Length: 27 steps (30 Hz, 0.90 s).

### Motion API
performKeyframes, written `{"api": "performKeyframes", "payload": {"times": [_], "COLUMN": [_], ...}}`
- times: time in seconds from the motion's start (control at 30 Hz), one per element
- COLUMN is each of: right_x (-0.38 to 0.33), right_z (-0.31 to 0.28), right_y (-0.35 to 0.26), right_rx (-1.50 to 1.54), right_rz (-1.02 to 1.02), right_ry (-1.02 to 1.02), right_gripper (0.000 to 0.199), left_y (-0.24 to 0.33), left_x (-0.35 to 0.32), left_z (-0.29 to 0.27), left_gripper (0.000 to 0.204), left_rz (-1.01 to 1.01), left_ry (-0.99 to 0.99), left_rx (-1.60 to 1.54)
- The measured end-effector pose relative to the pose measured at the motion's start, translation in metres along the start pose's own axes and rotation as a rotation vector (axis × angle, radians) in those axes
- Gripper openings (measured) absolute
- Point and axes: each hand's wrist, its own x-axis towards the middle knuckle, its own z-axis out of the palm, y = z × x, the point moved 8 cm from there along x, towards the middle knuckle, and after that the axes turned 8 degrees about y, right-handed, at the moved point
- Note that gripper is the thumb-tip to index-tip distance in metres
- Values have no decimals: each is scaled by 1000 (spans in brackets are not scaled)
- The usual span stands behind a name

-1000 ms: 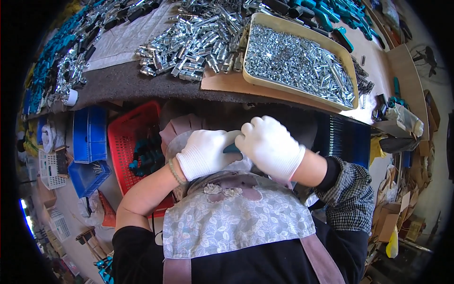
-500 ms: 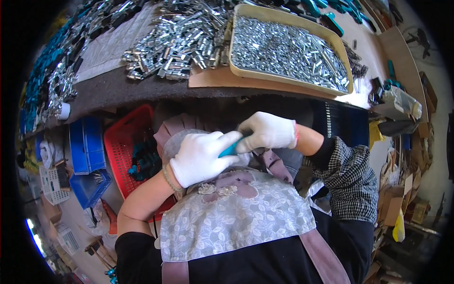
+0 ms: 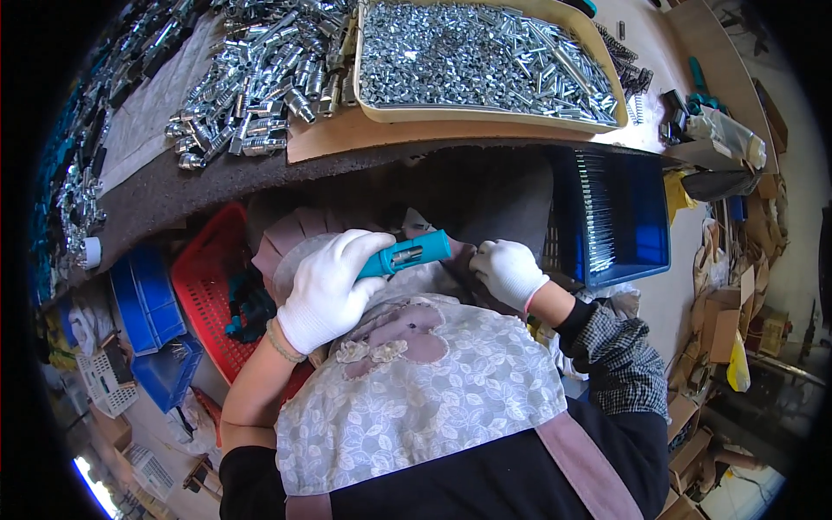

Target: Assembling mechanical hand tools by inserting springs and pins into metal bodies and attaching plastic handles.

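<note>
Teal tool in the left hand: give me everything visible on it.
The teal tool is a short, stubby cylinder with what looks like a plastic body, and a silvery metal inset on the side facing the camera. It lies nearly level, its free end tilted slightly up toward the right hand, which is close but not touching it. The gloved left hand wraps its near end, so that part is hidden. It is held over the lap, below the bench edge, above the floral apron.
</note>
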Motion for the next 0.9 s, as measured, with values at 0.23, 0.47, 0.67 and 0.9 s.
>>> {"api": "performKeyframes", "payload": {"times": [0.23,0.47,0.67,0.9], "right_x": [-2,6,22,54], "right_z": [14,11,-71,-99], "right_y": [2,11,20,-76], "right_rx": [-143,-73,639,1045], "right_rz": [45,39,201,85], "right_ry": [72,-107,362,162], "right_gripper": [13,25,16,15], "left_y": [-7,-8,11,36], "left_x": [-7,-12,-7,-2], "left_z": [4,-7,-8,-7], "left_gripper": [45,43,42,78], "left_rz": [-62,-55,43,194], "left_ry": [-28,43,4,5], "left_rx": [11,-41,38,280]}}
